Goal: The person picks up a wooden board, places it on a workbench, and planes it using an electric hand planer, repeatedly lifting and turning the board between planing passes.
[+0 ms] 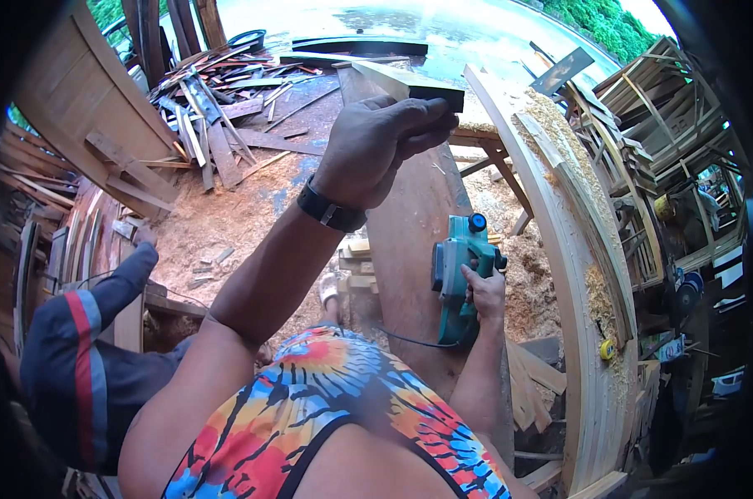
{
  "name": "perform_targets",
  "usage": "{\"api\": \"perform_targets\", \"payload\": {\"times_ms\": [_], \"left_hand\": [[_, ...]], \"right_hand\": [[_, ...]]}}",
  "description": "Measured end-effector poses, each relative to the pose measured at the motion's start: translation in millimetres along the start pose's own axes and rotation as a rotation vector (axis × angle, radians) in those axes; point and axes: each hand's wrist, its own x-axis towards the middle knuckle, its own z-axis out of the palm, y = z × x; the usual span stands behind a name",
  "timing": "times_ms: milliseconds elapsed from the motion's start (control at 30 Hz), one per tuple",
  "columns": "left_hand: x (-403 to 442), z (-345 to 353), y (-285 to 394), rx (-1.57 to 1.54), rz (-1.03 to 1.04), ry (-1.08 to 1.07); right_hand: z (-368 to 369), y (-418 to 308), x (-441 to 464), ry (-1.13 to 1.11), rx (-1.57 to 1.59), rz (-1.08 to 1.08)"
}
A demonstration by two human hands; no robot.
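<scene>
My left hand (385,141), with a dark watch on its wrist, is raised in the upper middle with its fingers closed on a pale wooden piece (406,81) that has a dark end. Lower and to the right, my right hand (486,291) grips the handle of a green electric planer (455,279). The planer is at the right side of a long reddish-brown board (406,241) that runs away from me. A dark cable (414,339) trails left from the planer's rear.
At the left, a co-worker in a dark sleeve with a red stripe (84,333) reaches toward some boards. Scrap wood (219,108) is heaped at the upper left. Long pale planks (551,249) and a yellow tape measure (607,349) are on the right. Shavings (202,208) cover the ground.
</scene>
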Motion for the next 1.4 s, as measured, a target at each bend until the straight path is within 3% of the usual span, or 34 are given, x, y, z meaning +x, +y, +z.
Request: {"api": "perform_targets", "payload": {"times_ms": [433,700,1400], "left_hand": [[0,-13,2,-0.118,-0.013,0.01],[-10,-52,6,-0.12,0.002,-0.155],[-10,-56,9,-0.135,-0.02,-0.158]], "right_hand": [[1,-4,-2,-0.006,-0.013,0.004],[1,-9,-4,-0.012,-0.026,0.006],[-2,-1,-1,-0.003,-0.006,0.02]]}}
